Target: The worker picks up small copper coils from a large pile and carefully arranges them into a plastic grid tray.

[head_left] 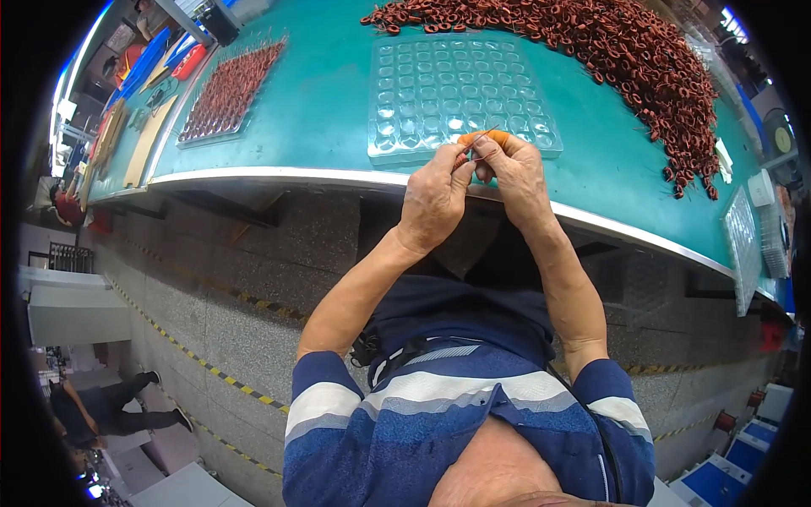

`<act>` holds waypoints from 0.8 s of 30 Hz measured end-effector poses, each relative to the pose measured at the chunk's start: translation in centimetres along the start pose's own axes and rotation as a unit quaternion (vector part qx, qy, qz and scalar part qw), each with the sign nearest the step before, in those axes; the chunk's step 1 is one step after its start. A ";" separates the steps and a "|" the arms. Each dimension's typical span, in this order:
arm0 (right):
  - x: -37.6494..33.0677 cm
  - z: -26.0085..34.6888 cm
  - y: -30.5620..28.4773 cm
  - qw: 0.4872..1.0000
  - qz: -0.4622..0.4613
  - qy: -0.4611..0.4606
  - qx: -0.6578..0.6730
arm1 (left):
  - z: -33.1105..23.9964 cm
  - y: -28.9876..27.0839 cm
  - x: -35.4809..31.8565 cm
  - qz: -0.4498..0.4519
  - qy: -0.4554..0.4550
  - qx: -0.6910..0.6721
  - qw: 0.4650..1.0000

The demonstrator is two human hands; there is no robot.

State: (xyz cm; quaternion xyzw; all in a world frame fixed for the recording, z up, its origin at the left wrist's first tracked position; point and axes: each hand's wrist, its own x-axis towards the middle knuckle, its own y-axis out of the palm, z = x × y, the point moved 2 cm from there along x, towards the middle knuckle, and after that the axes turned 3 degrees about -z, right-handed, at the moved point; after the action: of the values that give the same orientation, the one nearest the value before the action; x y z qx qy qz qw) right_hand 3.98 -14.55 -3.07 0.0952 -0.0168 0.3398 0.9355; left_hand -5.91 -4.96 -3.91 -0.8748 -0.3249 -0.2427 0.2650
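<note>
Both hands meet at the near edge of the green table, fingers closed together. My left hand [432, 199] pinches a small red-brown wire coil [461, 160], mostly hidden by the fingers. My right hand [519, 176], with orange covers on some fingertips, pinches at the same coil's thin wire ends. Just beyond the hands lies a clear plastic tray [382, 101] with rows of round pockets, in which I see no coils. A large heap of similar red-brown coils [642, 72] spreads across the far and right part of the table.
On the left of the table [312, 101] sits another tray filled with red-brown coils [232, 89], their wires sticking up. Clear trays [742, 245] are stacked at the right edge. A person [101, 406] walks on the floor at the lower left, near yellow-black striped lines.
</note>
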 end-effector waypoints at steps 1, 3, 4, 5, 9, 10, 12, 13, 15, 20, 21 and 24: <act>-0.1 0.0 0.0 1.000 -0.001 0.001 0.000 | 0.1 0.0 0.0 0.009 -0.011 -0.004 1.000; -0.2 0.4 0.0 0.979 -0.046 -0.101 -0.170 | 0.0 -0.1 0.0 0.017 -0.022 -0.009 1.000; -0.2 0.2 0.0 0.979 -0.046 -0.102 -0.170 | 0.0 -0.1 0.0 0.046 -0.103 -0.081 0.990; -0.2 0.0 -0.1 0.973 -0.054 -0.127 -0.185 | 0.1 0.1 0.0 0.074 -0.183 -0.153 0.968; -0.6 -0.1 -0.6 0.966 -0.134 -0.119 -0.187 | 0.4 -0.4 0.3 0.082 -0.228 -0.278 0.930; -1.0 0.2 -0.8 0.974 -0.148 -0.111 -0.134 | 0.3 -0.6 0.4 0.063 -0.218 -0.282 0.932; -1.5 0.4 -1.5 0.986 -0.123 -0.080 -0.077 | 0.0 -1.0 0.8 0.048 -0.196 -0.260 0.944; -1.7 0.5 -1.6 0.994 -0.084 -0.050 -0.043 | -0.2 -1.2 1.0 0.048 -0.196 -0.261 0.944; -1.6 0.6 -0.8 0.999 -0.031 -0.017 -0.010 | -0.6 -1.6 1.3 0.079 -0.144 -0.148 0.975; -1.3 1.1 -0.6 0.999 0.027 0.020 0.013 | -0.1 -2.3 2.3 0.148 -0.003 -0.040 0.988; -1.2 1.2 -0.8 0.998 0.036 0.051 0.025 | -0.2 -2.8 2.6 0.169 0.015 -0.048 0.984; -1.0 0.9 -1.1 0.991 0.058 0.112 0.053 | -1.1 -4.4 3.5 0.251 0.001 -0.032 0.967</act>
State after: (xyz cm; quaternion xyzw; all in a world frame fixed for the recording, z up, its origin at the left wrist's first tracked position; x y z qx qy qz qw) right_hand 3.94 -16.14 -2.47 0.1051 0.1002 0.4025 0.9038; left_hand -6.91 -1.33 0.34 -0.9363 -0.0865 -0.1791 0.2896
